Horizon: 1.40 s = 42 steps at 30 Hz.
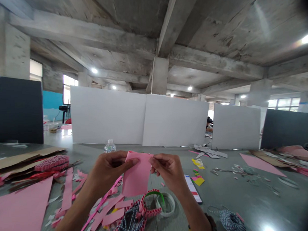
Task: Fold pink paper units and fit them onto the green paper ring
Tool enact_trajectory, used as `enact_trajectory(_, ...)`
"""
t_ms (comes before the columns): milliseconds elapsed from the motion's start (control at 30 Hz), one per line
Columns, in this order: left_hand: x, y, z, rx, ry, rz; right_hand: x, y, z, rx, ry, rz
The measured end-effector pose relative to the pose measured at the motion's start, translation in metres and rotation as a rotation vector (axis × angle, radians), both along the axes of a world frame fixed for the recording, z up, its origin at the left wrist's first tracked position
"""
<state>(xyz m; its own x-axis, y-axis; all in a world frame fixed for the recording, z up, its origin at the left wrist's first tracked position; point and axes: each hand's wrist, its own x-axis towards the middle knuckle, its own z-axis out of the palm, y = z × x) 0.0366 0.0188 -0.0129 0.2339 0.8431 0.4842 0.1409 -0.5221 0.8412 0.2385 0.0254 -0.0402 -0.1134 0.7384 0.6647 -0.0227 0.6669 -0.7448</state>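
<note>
A pink paper piece [136, 177] hangs upright between my two hands above the table. My left hand [112, 166] pinches its top left part, thumb in front. At the top right corner, my right hand [168, 167] has thumb and fingers closed on the paper's edge. The top edge looks folded over. Below the paper lie a pink scalloped ring with a green inside [150, 212], a roll of clear tape [169, 205] and a pink-edged piece holding dark and white cord [129, 220].
Pink strips [111, 211] and scraps litter the table at left, near a large pink sheet [25, 211]. A phone [193, 188] lies beside my right wrist. Scissors [221, 170] and a cord coil [231, 222] are at right. A bottle [109, 146] stands before white panels [174, 121].
</note>
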Motion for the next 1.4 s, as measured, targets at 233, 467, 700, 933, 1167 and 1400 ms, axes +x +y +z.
enact_trajectory(233, 0.002, -0.002, 0.002, 0.036, 0.019, 0.004, 0.000, -0.004, 0.003, 0.002, -0.005, 0.008)
enact_trajectory(467, 0.000, 0.001, 0.000, 0.006, 0.040, 0.059, 0.001, -0.001, 0.002, 0.013, -0.024, 0.010)
enact_trajectory(700, 0.000, 0.005, -0.002, 0.012, 0.139, -0.055, 0.001, 0.001, -0.001, 0.051, 0.000, -0.029)
enact_trajectory(933, -0.003, 0.007, -0.004, 0.092, 0.229, 0.102, 0.004, 0.000, 0.004, 0.127, 0.145, -0.203)
enact_trajectory(1167, 0.007, -0.004, 0.000, 0.202, 0.278, 0.228, -0.003, -0.008, 0.004, 0.139, 0.088, -0.259)
enact_trajectory(1400, 0.009, -0.020, 0.005, 0.338, 0.298, 0.524, -0.002, -0.013, 0.005, 0.147, -0.072, -0.143)
